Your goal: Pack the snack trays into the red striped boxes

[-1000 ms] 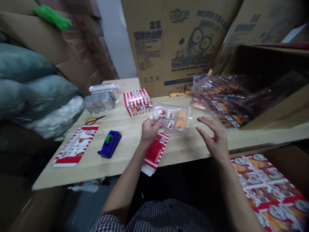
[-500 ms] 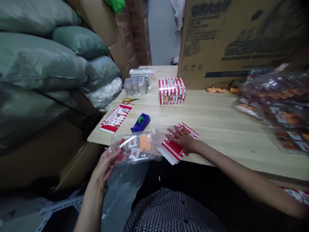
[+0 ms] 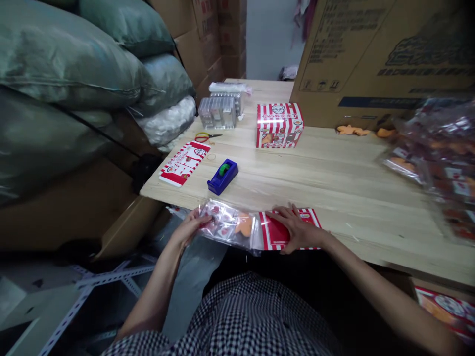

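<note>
My left hand (image 3: pixel 190 225) pinches the left end of a clear plastic bag (image 3: pixel 230 243). Inside the bag show an orange toy piece (image 3: pixel 244 225) and several small red-and-white packets. My right hand (image 3: pixel 293 228) lies across a flattened red-and-white carton (image 3: pixel 273 235), thumb at its front edge and fingers over its top toward the back edge. The bag's right end meets the carton's left end; whether it reaches inside I cannot tell. Just beyond the bag stands a blue tape dispenser (image 3: pixel 223 177) with a green core.
Another flat printed carton (image 3: pixel 181 168) and scissors (image 3: pixel 204 137) lie at the table's left. Behind them are clear plastic cases (image 3: pixel 218 112) and an assembled striped box (image 3: pixel 280 126). Filled bags (image 3: pixel 445 163) are heaped at right, before a large cardboard box (image 3: pixel 345 64). Sacks (image 3: pixel 67 64) rise at left.
The carton has turned under my right hand and now lies nearly level with the table's front edge. My left hand has brought the bag rightward, end to end with it. The view has shifted.
</note>
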### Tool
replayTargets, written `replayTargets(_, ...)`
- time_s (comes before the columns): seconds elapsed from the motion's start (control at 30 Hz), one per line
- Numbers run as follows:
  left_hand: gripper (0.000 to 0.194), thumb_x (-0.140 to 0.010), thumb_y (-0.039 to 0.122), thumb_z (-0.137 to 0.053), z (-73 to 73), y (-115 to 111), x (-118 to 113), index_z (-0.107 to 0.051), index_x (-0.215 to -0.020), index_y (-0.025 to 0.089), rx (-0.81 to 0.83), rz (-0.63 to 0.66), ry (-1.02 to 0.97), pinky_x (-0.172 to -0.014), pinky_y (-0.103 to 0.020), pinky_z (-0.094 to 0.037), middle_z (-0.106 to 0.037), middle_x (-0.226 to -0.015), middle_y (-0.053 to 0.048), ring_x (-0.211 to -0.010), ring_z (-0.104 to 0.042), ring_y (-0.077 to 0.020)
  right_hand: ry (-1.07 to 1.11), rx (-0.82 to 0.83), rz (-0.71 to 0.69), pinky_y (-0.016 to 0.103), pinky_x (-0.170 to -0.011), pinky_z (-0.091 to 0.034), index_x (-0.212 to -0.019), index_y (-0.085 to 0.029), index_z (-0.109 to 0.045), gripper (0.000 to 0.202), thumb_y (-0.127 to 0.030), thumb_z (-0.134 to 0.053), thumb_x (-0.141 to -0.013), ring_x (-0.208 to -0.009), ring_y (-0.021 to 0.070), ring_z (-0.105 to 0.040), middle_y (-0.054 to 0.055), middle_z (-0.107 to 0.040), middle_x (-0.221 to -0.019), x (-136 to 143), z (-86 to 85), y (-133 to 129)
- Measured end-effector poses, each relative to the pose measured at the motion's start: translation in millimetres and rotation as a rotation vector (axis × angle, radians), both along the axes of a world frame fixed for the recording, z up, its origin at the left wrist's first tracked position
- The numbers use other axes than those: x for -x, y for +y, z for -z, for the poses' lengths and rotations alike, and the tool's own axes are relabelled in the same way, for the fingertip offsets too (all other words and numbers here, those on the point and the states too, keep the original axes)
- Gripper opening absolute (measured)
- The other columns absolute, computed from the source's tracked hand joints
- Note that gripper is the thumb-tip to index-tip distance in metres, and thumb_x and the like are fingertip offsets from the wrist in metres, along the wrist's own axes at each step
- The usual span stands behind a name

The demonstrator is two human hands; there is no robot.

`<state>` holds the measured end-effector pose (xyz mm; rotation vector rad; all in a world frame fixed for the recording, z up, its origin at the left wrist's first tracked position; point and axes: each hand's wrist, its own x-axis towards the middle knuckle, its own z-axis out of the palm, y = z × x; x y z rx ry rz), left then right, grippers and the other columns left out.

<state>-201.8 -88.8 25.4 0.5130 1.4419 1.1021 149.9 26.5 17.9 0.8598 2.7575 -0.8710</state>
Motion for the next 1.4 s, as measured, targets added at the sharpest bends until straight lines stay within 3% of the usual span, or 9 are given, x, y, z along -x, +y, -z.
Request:
replayTargets(0.17, 0.061, -0.060, 0.027, -0.086, 1.9, 14.3, -22.0, -0.065, -0.116, 0.012, -0.120, -0.059, 0.052, -0.067, -0.025, -0.055, -0.077, -0.097, -0.007, -0.072, -0.070, -0.0154, 0.041, -0.073, 0.093, 0.068, -0.118, 0.000, -0.157, -0.022, -0.028, 0.116, -0.043, -0.085, -0.059, -0.145, 0.0445, -0.028, 0.022, -0.038, -0.151, -5.4, 9.3, -19.1)
replayTargets(0.3, 0.065, -0.060, 0.029, -0.086, 6.4, 16.8, -33.8, -0.062, -0.118, 0.013, -0.146, -0.092, 0.061, -0.061, -0.028, -0.055, -0.076, -0.084, -0.003, -0.061, -0.068, -0.0159, 0.086, -0.165, 0.140, 0.066, -0.119, 0.001, -0.157, -0.023, -0.028, 0.112, -0.041, -0.083, -0.061, -0.144, 0.0439, -0.030, 0.022, -0.039, -0.150, -10.1, 22.0, -30.1)
replayTargets(0.47, 0.057, -0.055, 0.027, -0.086, 15.0, 21.0, -34.2, -0.067, -0.107, 0.012, -0.151, -0.148, 0.078, -0.062, -0.028, -0.055, -0.075, -0.086, -0.004, -0.063, -0.067, -0.0156, 0.110, -0.255, 0.127, 0.066, -0.119, 0.003, -0.155, -0.018, -0.033, 0.106, -0.042, -0.082, -0.063, -0.144, 0.0446, -0.029, 0.026, -0.037, -0.148, -13.3, 32.4, -37.2)
replayTargets(0.67, 0.054, -0.053, 0.029, -0.086, 28.1, 25.3, -34.5, -0.071, -0.101, 0.011, -0.151, -0.190, 0.100, -0.064, -0.027, -0.052, -0.076, -0.086, -0.005, -0.065, -0.066, -0.0155, 0.148, -0.310, 0.132, 0.067, -0.119, -0.001, -0.153, -0.018, -0.037, 0.104, -0.043, -0.082, -0.063, -0.141, 0.0446, -0.034, 0.024, -0.040, -0.146, -10.5, 32.9, -40.4)
replayTargets(0.77, 0.052, -0.053, 0.028, -0.086, 23.8, 22.5, -29.0, -0.071, -0.099, 0.010, -0.137, -0.191, 0.102, -0.065, -0.027, -0.053, -0.075, -0.085, -0.006, -0.066, -0.066, -0.0161, 0.161, -0.312, 0.154, 0.065, -0.119, -0.005, -0.153, -0.017, -0.037, 0.103, -0.045, -0.082, -0.065, -0.139, 0.0419, -0.037, 0.023, -0.043, -0.143, -9.4, 32.0, -40.8)
replayTargets(0.87, 0.053, -0.056, 0.028, -0.086, 10.7, 16.2, -16.0, -0.069, -0.103, 0.010, -0.147, -0.210, 0.114, -0.063, -0.028, -0.054, -0.073, -0.085, -0.005, -0.063, -0.065, -0.0152, 0.167, -0.297, 0.158, 0.065, -0.119, -0.005, -0.153, -0.020, -0.037, 0.102, -0.046, -0.082, -0.065, -0.137, 0.0419, -0.039, 0.022, -0.045, -0.142, -10.0, 33.4, -39.0)
replayTargets(1.03, 0.058, -0.069, 0.032, -0.082, -0.2, -3.9, -17.2, -0.061, -0.122, 0.020, -0.335, -0.327, 0.258, -0.065, -0.023, -0.054, -0.068, -0.090, 0.000, -0.067, -0.063, -0.0115, 0.173, -0.279, 0.173, 0.066, -0.119, -0.004, -0.153, -0.024, -0.035, 0.105, -0.050, -0.083, -0.063, -0.138, 0.0417, -0.039, 0.020, -0.044, -0.144, -11.7, 38.2, -35.4)
replayTargets(1.23, 0.056, -0.075, 0.037, -0.078, 24.9, -36.9, -49.3, -0.058, -0.125, 0.023, -0.249, -0.221, 0.211, -0.066, -0.021, -0.052, -0.070, -0.093, 0.000, -0.070, -0.065, -0.0120, 0.168, -0.274, 0.246, 0.067, -0.118, -0.008, -0.155, -0.023, -0.032, 0.106, -0.049, -0.081, -0.065, -0.140, 0.0413, -0.036, 0.021, -0.042, -0.145, -7.6, 42.1, -38.2)
replayTargets(1.4, 0.063, -0.073, 0.035, -0.081, 36.2, -35.0, -34.7, -0.059, -0.129, 0.017, -0.148, -0.029, 0.051, -0.071, -0.026, -0.054, -0.072, -0.103, -0.007, -0.081, -0.069, -0.0172, 0.164, -0.281, 0.286, 0.067, -0.118, -0.010, -0.154, -0.022, -0.034, 0.105, -0.048, -0.081, -0.064, -0.139, 0.0424, -0.036, 0.022, -0.040, -0.146, -5.7, 45.4, -40.7)
